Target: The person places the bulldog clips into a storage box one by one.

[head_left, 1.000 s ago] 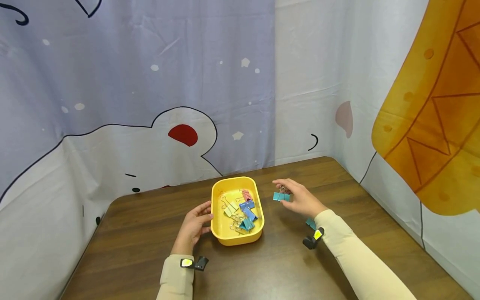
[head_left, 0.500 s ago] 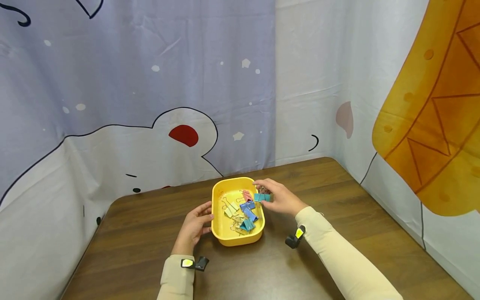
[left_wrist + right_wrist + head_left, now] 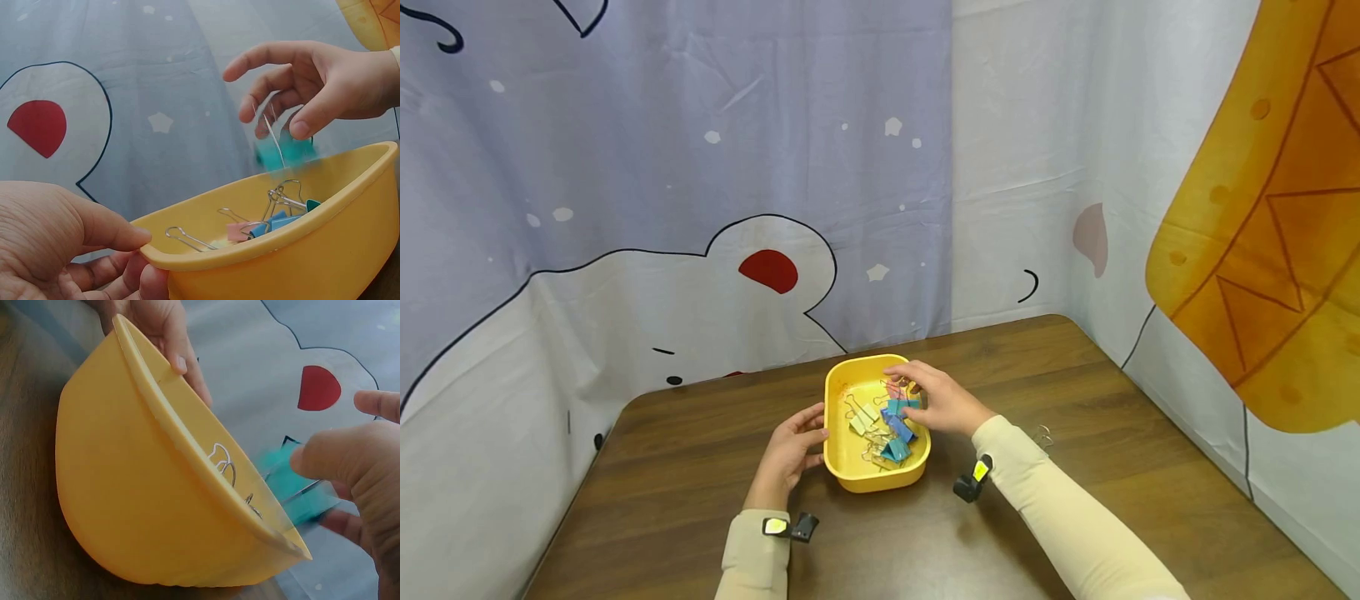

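A yellow plastic basket (image 3: 842, 467) stands on the table, with several binder clips inside: pale yellow (image 3: 863, 419), blue (image 3: 901, 430), pink (image 3: 892, 390) and teal (image 3: 895, 451). My left hand (image 3: 786, 450) holds its left side, thumb at the rim and fingertips against the outer wall. Over the right part of the basket is my right hand (image 3: 943, 400), its thumb and fingers spread apart. Just below those fingers another teal binder clip (image 3: 284, 153) is in mid-air, motion-blurred and seemingly loose; whether a fingertip still touches it is hard to see.
Wire handles of another clip (image 3: 1042, 435) show on the brown wooden table (image 3: 1105, 450), partly behind the right sleeve. A printed curtain (image 3: 880, 167) hangs along the table's back and right edges.
My right hand has carried the teal binder clip leftward from beside the basket to over it, and its fingers have loosened from the clip. The left hand and basket stay put.
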Demonstrator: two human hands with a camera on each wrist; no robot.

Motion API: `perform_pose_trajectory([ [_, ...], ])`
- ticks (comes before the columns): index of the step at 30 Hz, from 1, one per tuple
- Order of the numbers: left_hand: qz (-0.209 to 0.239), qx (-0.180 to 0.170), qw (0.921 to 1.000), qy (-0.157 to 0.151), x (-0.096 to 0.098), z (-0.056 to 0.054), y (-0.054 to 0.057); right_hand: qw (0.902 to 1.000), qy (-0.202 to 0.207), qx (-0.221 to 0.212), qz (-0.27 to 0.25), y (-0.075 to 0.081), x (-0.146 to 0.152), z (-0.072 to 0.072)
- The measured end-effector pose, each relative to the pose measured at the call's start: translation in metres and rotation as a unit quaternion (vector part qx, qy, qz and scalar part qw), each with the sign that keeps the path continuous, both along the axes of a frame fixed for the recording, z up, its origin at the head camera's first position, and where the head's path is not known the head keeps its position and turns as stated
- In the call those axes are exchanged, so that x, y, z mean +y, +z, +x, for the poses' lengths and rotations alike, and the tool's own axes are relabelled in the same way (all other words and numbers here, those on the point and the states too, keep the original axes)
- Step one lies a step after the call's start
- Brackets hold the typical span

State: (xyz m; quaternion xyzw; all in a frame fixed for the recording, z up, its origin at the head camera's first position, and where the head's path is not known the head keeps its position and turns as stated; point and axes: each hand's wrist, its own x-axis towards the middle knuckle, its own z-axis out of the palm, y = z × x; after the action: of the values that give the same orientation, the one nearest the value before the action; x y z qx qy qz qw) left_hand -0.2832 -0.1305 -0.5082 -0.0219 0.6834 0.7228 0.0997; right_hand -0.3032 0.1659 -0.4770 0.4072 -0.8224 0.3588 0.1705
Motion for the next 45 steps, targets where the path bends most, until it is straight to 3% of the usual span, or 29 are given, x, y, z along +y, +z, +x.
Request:
perform_pose_trajectory([
  [10, -0.001, 0.0, 1.0, 0.002, 0.0, 0.001, -0.003, 0.9989, -0.037, -0.016, 0.024, -0.003, 0.015, 0.01],
  [24, -0.004, -0.001, 1.0, 0.004, -0.004, 0.0, -0.006, 0.9944, -0.095, -0.035, 0.032, -0.001, 0.082, 0.038],
  [33, -0.009, -0.001, 1.0, 0.001, -0.001, -0.002, 0.0, 0.9882, -0.136, -0.068, 0.021, -0.014, 0.127, 0.057],
  [45, -0.007, -0.007, 0.9999, 0.002, 0.0, -0.002, -0.002, 0.9844, -0.154, -0.082, 0.018, -0.042, 0.158, 0.074],
])
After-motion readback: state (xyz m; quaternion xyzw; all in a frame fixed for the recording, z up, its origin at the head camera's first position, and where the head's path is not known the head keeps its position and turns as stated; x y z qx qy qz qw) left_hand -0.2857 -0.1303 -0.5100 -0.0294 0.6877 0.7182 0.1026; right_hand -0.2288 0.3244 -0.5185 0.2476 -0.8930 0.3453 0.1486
